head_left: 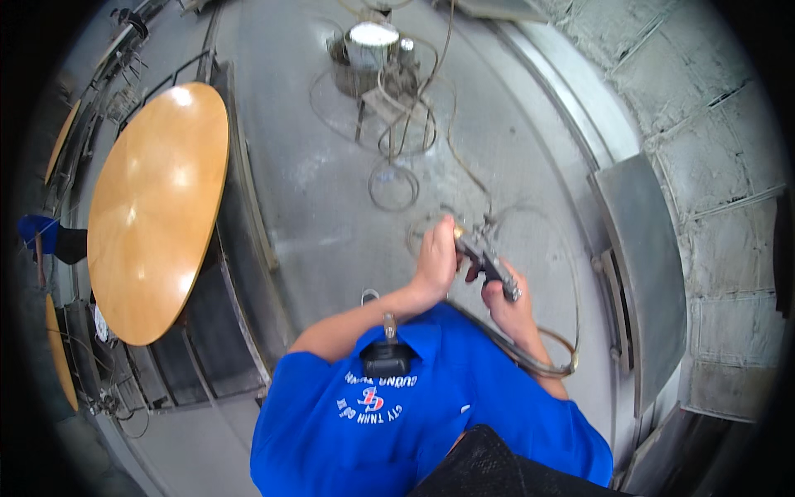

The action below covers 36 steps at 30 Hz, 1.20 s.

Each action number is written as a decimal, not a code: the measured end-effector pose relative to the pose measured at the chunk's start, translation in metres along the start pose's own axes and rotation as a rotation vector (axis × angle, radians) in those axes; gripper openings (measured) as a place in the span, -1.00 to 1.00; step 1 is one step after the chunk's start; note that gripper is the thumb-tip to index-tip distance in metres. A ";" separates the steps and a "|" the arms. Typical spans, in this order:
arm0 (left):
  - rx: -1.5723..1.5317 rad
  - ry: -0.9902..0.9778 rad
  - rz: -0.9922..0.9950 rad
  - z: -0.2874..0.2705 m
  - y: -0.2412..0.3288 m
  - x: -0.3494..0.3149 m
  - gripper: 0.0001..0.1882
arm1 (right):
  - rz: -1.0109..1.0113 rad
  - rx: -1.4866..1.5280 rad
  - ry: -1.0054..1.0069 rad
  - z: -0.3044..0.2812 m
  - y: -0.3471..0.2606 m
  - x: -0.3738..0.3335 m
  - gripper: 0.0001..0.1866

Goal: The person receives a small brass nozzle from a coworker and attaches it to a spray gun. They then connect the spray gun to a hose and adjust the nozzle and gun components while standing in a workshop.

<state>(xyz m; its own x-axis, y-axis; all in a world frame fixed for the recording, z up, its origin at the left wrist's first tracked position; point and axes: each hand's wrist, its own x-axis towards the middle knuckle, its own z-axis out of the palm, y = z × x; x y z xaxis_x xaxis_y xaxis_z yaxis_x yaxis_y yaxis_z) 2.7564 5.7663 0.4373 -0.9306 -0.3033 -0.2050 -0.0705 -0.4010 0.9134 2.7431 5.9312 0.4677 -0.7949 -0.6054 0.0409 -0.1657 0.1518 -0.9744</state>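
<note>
In front of my chest I hold a metal spray gun [494, 267] between both hands. My left hand [437, 261] is closed at its far end, with the fingertips by a small brass-coloured part. My right hand [511, 308] wraps the near side of the gun, its thumb close to the dark metal end. A hose [530, 361] loops beside my right forearm. The fingers underneath the gun are partly hidden.
To the left, a large oval wooden top [161, 215] with a glossy finish rests on a dark frame. Ahead stand a pot [370, 51] and a small stand [396, 112] with coiled hoses. Grey panels [642, 277] lean at the right wall. Another person [51, 238] is at far left.
</note>
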 end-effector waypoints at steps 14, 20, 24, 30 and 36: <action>-0.216 -0.117 -0.032 0.021 0.013 -0.021 -0.45 | 0.003 0.166 0.047 0.008 0.002 -0.022 -0.33; -0.242 -0.141 -0.017 0.019 0.015 -0.029 -0.50 | 0.031 0.244 0.001 0.011 -0.007 -0.028 -0.23; -0.231 -0.116 -0.034 0.014 0.011 -0.031 -0.51 | 0.032 0.247 -0.024 0.014 -0.007 -0.030 -0.20; -0.106 -0.344 -0.122 -0.012 0.001 -0.019 -0.35 | 0.192 0.314 0.046 0.011 -0.011 -0.032 -0.12; -0.136 0.013 0.080 -0.037 0.010 -0.006 -0.38 | 0.214 0.260 0.000 0.015 -0.016 -0.043 -0.11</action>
<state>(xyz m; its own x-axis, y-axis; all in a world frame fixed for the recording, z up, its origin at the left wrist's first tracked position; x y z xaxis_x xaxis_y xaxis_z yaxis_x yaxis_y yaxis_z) 2.7750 5.7323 0.4344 -0.9265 -0.3495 -0.1391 0.0537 -0.4887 0.8708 2.7885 5.9432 0.4785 -0.7959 -0.5809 -0.1709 0.1594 0.0713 -0.9846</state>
